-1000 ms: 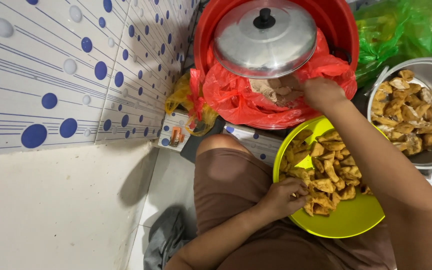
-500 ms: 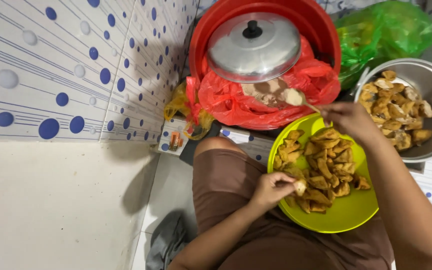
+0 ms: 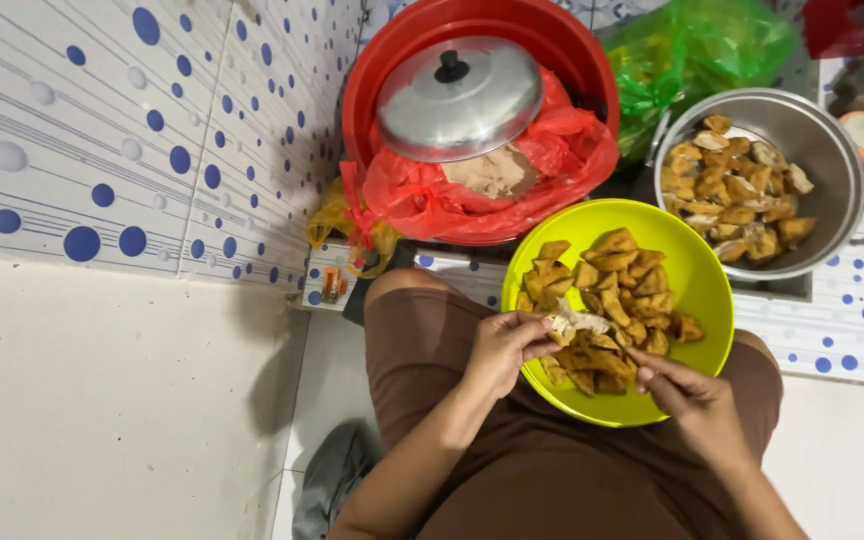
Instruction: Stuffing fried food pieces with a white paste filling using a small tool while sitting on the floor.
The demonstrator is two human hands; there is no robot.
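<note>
**Two hands at a bowl of fried pieces: risks and surroundings**

Left to right. The tiled wall (image 3: 102,150), white with blue dots, fills the far left; a grey cloth (image 3: 327,485) lies on the floor near the person's knee. The left hand (image 3: 500,348) is closed on a pale, split-open piece (image 3: 574,322), pinched between thumb and fingers just over the left rim of the yellow-green bowl (image 3: 697,265). The bowl rests on the person's lap, heaped with golden-brown fried pieces (image 3: 612,300). The right hand (image 3: 687,395) sits at the near rim, fingers curled and pointing into the heap; whether it grips anything cannot be told.

Risks, as judged from this view: the bowl is balanced on the lap with no flat support, so a shift of the legs or a push from either hand could tip it and spill the heap. The held piece looks soft and torn; a tighter pinch may break it, and crumbs would fall on the brown garment or the floor.

Far from the hands, a red tub (image 3: 482,60) lined with a red bag holds pale filling (image 3: 492,172), partly covered by a metal lid (image 3: 460,97); the lid stands between the hands and most of the filling. Further right, a green bag (image 3: 697,50) and a steel pot (image 3: 832,150) of more fried pieces stand touching the bowl's far rim, crowding that side.
</note>
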